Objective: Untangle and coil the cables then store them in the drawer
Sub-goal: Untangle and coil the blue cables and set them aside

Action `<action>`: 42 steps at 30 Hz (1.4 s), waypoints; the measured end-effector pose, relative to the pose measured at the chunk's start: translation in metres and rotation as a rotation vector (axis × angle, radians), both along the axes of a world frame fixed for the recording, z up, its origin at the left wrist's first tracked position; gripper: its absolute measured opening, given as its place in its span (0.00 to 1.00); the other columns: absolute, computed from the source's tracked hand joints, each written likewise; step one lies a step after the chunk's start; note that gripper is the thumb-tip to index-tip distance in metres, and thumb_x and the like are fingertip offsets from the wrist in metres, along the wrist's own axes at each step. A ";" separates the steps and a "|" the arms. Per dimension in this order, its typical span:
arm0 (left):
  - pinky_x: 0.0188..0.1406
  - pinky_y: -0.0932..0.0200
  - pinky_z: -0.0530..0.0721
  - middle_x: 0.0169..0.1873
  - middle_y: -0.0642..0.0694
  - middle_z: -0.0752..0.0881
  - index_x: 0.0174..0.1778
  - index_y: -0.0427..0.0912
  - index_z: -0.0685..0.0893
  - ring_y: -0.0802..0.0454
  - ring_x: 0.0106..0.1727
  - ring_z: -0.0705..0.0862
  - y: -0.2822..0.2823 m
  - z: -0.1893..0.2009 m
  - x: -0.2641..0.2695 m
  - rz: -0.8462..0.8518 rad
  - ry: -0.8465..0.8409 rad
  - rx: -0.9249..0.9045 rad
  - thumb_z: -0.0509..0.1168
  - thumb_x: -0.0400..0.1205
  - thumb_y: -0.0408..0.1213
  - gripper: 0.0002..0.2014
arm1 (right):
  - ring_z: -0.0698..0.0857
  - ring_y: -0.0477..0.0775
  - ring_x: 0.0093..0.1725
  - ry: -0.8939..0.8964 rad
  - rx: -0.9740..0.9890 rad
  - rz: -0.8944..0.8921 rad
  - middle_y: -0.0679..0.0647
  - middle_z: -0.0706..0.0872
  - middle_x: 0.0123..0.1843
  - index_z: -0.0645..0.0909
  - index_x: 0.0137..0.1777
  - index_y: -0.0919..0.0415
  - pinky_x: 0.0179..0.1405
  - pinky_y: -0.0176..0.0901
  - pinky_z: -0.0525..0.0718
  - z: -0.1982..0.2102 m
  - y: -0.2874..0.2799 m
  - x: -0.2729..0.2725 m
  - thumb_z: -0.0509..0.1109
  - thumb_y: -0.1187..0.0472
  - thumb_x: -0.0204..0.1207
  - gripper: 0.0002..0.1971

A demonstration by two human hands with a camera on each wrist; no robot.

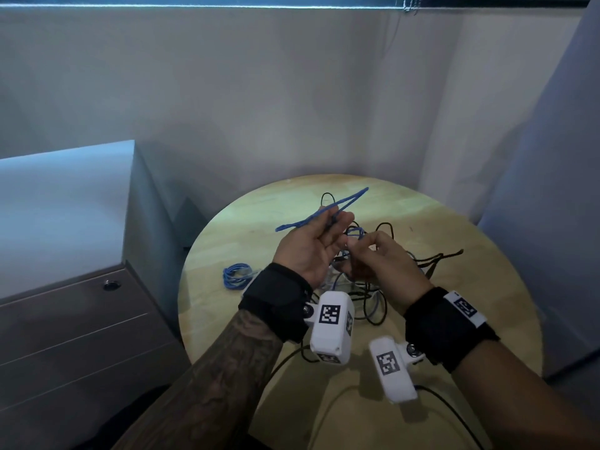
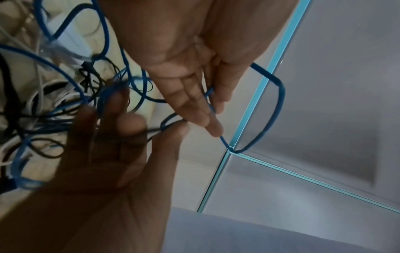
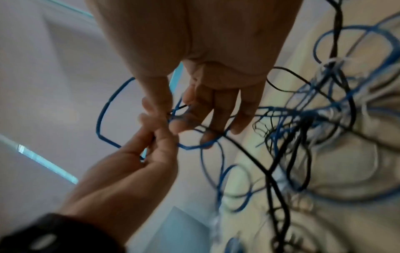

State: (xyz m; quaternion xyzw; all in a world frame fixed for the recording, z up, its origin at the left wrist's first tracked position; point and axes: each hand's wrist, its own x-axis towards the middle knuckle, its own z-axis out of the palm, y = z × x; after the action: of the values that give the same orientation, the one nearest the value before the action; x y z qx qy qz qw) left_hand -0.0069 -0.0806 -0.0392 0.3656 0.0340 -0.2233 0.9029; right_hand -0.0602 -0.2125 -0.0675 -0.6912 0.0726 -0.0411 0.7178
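A tangle of blue, black and white cables (image 1: pixel 370 289) lies on a round wooden table (image 1: pixel 461 306). My left hand (image 1: pixel 337 222) is raised palm up and holds a long loop of blue cable (image 1: pixel 358 193) between its fingers. In the left wrist view the blue cable loop (image 2: pixel 279 102) sticks out past the left hand (image 2: pixel 205 111). My right hand (image 1: pixel 354 245) is just beside it, fingers curled, pinching a strand of the same blue cable where it leads down into the tangle. The right wrist view shows the right hand (image 3: pixel 194 123) meeting the left hand (image 3: pixel 155 126).
A second blue cable (image 1: pixel 237 276) lies coiled on the table to the left of my hands. A grey drawer cabinet (image 1: pixel 81 336) with its drawers closed stands left of the table. Walls close in behind and to the right.
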 end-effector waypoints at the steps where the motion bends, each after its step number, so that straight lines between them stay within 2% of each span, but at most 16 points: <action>1: 0.29 0.65 0.85 0.35 0.47 0.91 0.48 0.37 0.83 0.56 0.39 0.92 0.002 0.001 0.001 0.006 -0.001 -0.003 0.58 0.88 0.34 0.09 | 0.90 0.58 0.39 -0.025 -0.058 -0.009 0.53 0.88 0.31 0.73 0.46 0.60 0.47 0.56 0.83 0.001 -0.002 0.000 0.72 0.55 0.80 0.11; 3: 0.28 0.66 0.84 0.34 0.48 0.91 0.48 0.39 0.83 0.58 0.38 0.91 0.010 0.003 0.007 0.061 0.018 -0.017 0.59 0.88 0.36 0.08 | 0.87 0.47 0.32 -0.084 -0.384 -0.068 0.50 0.86 0.30 0.74 0.47 0.58 0.38 0.45 0.80 -0.003 -0.018 0.004 0.70 0.57 0.82 0.08; 6: 0.25 0.68 0.82 0.32 0.49 0.90 0.46 0.40 0.83 0.59 0.34 0.90 0.025 0.012 0.014 0.144 0.013 -0.063 0.61 0.87 0.37 0.08 | 0.83 0.53 0.34 -0.015 -0.908 -0.180 0.51 0.84 0.33 0.75 0.47 0.52 0.33 0.44 0.76 -0.019 -0.052 0.014 0.67 0.56 0.82 0.04; 9: 0.28 0.68 0.82 0.32 0.50 0.89 0.46 0.41 0.84 0.60 0.33 0.89 0.029 0.022 0.010 0.118 -0.060 -0.052 0.61 0.86 0.36 0.08 | 0.84 0.62 0.42 0.123 -1.032 -0.194 0.55 0.85 0.41 0.76 0.49 0.53 0.40 0.47 0.81 -0.036 -0.063 0.021 0.64 0.55 0.83 0.03; 14: 0.29 0.69 0.82 0.31 0.52 0.89 0.46 0.43 0.83 0.63 0.31 0.87 0.051 0.049 0.020 0.195 -0.221 -0.185 0.58 0.87 0.35 0.09 | 0.82 0.61 0.42 0.369 -1.231 -0.178 0.59 0.87 0.46 0.75 0.49 0.53 0.41 0.47 0.81 -0.062 -0.088 0.024 0.61 0.52 0.85 0.07; 17: 0.30 0.69 0.83 0.33 0.51 0.89 0.46 0.44 0.85 0.63 0.33 0.88 0.064 0.054 0.025 0.204 -0.238 -0.191 0.59 0.87 0.36 0.09 | 0.81 0.62 0.47 0.430 -1.261 -0.182 0.62 0.86 0.56 0.81 0.50 0.56 0.50 0.48 0.82 -0.064 -0.104 0.022 0.62 0.49 0.85 0.12; 19: 0.30 0.69 0.82 0.33 0.51 0.88 0.45 0.43 0.85 0.63 0.32 0.87 0.064 0.050 0.023 0.190 -0.222 -0.173 0.59 0.87 0.36 0.09 | 0.82 0.62 0.57 0.184 -1.155 -0.312 0.60 0.84 0.64 0.84 0.60 0.57 0.58 0.52 0.81 -0.051 -0.097 0.021 0.62 0.43 0.83 0.20; 21: 0.29 0.68 0.82 0.33 0.51 0.88 0.46 0.43 0.84 0.63 0.31 0.87 0.061 0.046 0.021 0.168 -0.196 -0.168 0.59 0.87 0.37 0.09 | 0.82 0.54 0.61 -0.075 -0.914 -0.357 0.49 0.80 0.69 0.78 0.72 0.52 0.59 0.50 0.80 -0.029 -0.072 0.019 0.62 0.36 0.79 0.28; 23: 0.28 0.68 0.82 0.33 0.51 0.87 0.47 0.43 0.84 0.63 0.29 0.85 0.059 0.046 0.020 0.146 -0.193 -0.171 0.59 0.87 0.37 0.08 | 0.83 0.43 0.54 -0.134 -0.715 -0.168 0.34 0.76 0.69 0.67 0.80 0.41 0.52 0.45 0.81 -0.008 -0.038 0.018 0.66 0.31 0.74 0.35; 25: 0.28 0.68 0.81 0.33 0.51 0.86 0.48 0.43 0.84 0.64 0.28 0.84 0.058 0.048 0.019 0.137 -0.211 -0.162 0.60 0.86 0.38 0.08 | 0.85 0.44 0.48 -0.021 -0.833 0.048 0.32 0.77 0.62 0.60 0.81 0.38 0.48 0.45 0.83 -0.010 -0.015 0.024 0.72 0.35 0.72 0.39; 27: 0.29 0.68 0.81 0.34 0.51 0.85 0.49 0.43 0.84 0.63 0.27 0.83 0.061 0.045 0.020 0.150 -0.236 -0.134 0.60 0.86 0.38 0.08 | 0.86 0.53 0.47 0.075 -1.054 0.118 0.44 0.85 0.53 0.75 0.72 0.48 0.50 0.49 0.84 -0.023 -0.013 0.035 0.72 0.46 0.77 0.24; 29: 0.29 0.66 0.81 0.35 0.50 0.84 0.50 0.43 0.84 0.61 0.29 0.82 0.065 0.038 0.023 0.193 -0.271 -0.068 0.61 0.86 0.36 0.07 | 0.86 0.57 0.47 0.095 -1.057 0.023 0.54 0.89 0.47 0.86 0.53 0.56 0.49 0.47 0.83 -0.026 -0.024 0.041 0.68 0.54 0.81 0.09; 32: 0.28 0.62 0.80 0.34 0.48 0.82 0.54 0.41 0.82 0.56 0.28 0.82 0.067 0.020 0.031 0.318 -0.345 0.167 0.61 0.85 0.30 0.06 | 0.84 0.50 0.32 -0.056 -0.781 -0.149 0.51 0.89 0.33 0.87 0.36 0.56 0.37 0.41 0.78 -0.005 -0.046 0.040 0.70 0.55 0.81 0.12; 34: 0.29 0.59 0.80 0.36 0.47 0.83 0.57 0.40 0.80 0.54 0.31 0.83 0.059 0.007 0.031 0.327 -0.422 0.382 0.65 0.82 0.27 0.09 | 0.82 0.49 0.29 -0.185 -0.609 -0.250 0.52 0.89 0.31 0.88 0.36 0.57 0.38 0.45 0.82 0.020 -0.053 0.035 0.72 0.54 0.79 0.12; 37: 0.33 0.56 0.81 0.38 0.45 0.83 0.63 0.40 0.77 0.51 0.38 0.85 0.036 -0.006 0.022 0.156 -0.555 0.630 0.72 0.78 0.30 0.18 | 0.82 0.51 0.32 -0.243 -0.364 -0.265 0.51 0.92 0.34 0.88 0.40 0.61 0.45 0.51 0.87 0.051 -0.043 0.024 0.71 0.59 0.81 0.10; 42: 0.34 0.63 0.83 0.40 0.44 0.86 0.62 0.46 0.83 0.54 0.38 0.86 -0.010 -0.021 -0.005 -0.098 -0.729 0.759 0.74 0.78 0.39 0.17 | 0.84 0.52 0.34 -0.346 -0.185 -0.152 0.55 0.91 0.37 0.88 0.47 0.71 0.42 0.44 0.90 0.086 -0.007 0.006 0.71 0.63 0.81 0.10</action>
State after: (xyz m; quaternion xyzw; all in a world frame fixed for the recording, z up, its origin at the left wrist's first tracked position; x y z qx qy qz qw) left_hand -0.0114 -0.0906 -0.0604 0.7220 -0.2209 -0.0959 0.6487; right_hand -0.0537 -0.2200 0.0185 -0.7294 -0.0037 -0.2196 0.6479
